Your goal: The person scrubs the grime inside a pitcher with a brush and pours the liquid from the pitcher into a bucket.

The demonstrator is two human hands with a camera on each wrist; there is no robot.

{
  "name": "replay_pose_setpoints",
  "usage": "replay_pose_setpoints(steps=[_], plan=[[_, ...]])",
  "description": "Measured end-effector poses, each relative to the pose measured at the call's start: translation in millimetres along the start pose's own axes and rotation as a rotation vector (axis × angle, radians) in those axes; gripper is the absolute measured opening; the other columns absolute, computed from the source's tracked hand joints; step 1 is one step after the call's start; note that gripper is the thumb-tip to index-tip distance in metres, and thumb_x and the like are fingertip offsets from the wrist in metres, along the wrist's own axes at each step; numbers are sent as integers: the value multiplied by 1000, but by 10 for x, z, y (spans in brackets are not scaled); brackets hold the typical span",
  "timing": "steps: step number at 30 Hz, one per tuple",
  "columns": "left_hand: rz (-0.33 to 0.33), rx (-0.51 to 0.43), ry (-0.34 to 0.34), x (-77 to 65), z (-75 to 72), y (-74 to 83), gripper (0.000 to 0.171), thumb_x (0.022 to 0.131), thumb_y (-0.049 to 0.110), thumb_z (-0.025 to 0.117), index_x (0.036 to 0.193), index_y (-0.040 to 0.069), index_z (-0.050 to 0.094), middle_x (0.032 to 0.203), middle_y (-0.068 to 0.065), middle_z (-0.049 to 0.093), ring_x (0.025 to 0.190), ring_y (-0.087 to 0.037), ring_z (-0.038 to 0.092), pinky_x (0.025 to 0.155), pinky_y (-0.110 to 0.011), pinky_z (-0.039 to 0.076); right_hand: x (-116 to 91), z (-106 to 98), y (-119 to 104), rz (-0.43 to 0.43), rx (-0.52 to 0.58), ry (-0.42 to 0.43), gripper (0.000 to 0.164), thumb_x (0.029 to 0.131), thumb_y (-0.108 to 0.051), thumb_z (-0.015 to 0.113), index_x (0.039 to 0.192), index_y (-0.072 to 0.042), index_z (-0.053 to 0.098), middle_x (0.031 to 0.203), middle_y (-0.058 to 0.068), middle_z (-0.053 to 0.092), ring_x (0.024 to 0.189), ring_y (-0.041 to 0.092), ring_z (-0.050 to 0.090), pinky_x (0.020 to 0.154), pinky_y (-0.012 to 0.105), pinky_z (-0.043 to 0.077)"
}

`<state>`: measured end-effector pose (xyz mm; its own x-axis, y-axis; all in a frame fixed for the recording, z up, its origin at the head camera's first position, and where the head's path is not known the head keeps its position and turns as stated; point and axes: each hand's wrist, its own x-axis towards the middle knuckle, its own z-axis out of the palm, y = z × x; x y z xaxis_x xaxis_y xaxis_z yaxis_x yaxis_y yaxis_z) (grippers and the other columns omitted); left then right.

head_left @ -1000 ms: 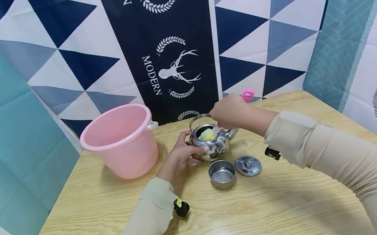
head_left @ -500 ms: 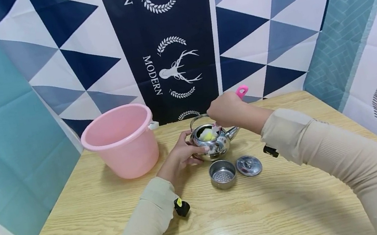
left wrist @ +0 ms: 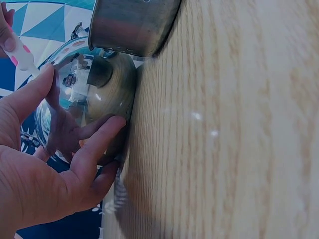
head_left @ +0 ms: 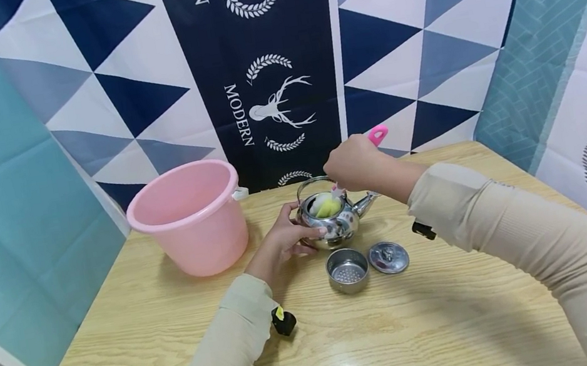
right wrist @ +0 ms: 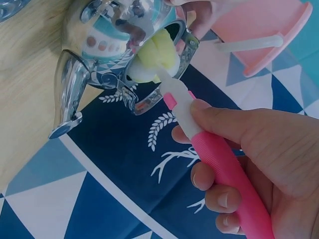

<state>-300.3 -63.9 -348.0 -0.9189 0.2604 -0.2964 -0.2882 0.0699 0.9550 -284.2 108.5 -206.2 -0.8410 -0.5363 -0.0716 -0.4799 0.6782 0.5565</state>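
Observation:
A shiny steel teapot stands lidless on the table, its hoop handle raised and its spout to the right. My left hand grips the pot's round body from the left, thumb and fingers spread round it in the left wrist view. From above, my right hand holds a sponge brush by its pink handle. The brush's yellow and white sponge head sits in the mouth of the pot, its lower part hidden inside. In front of the pot are a perforated steel strainer cup and a steel lid.
At the left stands a large pink bucket with a white handle fitting. Behind the wooden table hangs a patterned wall cloth. The strainer and lid lie close to the pot's front.
My right hand has shifted slightly with the brush, and more of the yellow sponge shows in the pot's mouth. The left hand keeps its grip; the strainer and lid stay put.

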Motion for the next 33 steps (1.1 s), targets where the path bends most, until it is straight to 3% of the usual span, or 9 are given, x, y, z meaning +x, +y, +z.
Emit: replay_pose_setpoints(steps=[8,16,26,33], plan=[[-7,-9,-1,-11,3,-1,86,77,-6,79,142,26,34,125,-17,42,93,-31,59,73,-48,60,-23,-17,12,-4,2,23,17,91,-32,69,84,-16,71,70,-1,64,60,16,57,54,38,54],[1,-12,2,-2,4,-3,84,77,-7,78,142,25,34,123,-17,43,88,-29,59,71,-47,60,-63,-15,59,6,-4,64,23,91,-32,68,74,-17,66,60,-3,57,57,15,53,48,37,51],[-9,9,10,-12,17,5,85,77,-4,80,143,26,34,126,-17,41,92,-30,59,73,-47,60,-143,-32,107,11,14,98,23,90,-33,69,76,-15,69,62,-1,58,57,18,54,48,38,52],[-13,5,13,-5,9,6,85,76,-4,80,142,26,35,127,-18,41,97,-31,58,73,-47,60,-203,-39,157,15,20,157,28,89,-33,70,68,-15,64,58,-1,54,54,18,52,46,38,50]])
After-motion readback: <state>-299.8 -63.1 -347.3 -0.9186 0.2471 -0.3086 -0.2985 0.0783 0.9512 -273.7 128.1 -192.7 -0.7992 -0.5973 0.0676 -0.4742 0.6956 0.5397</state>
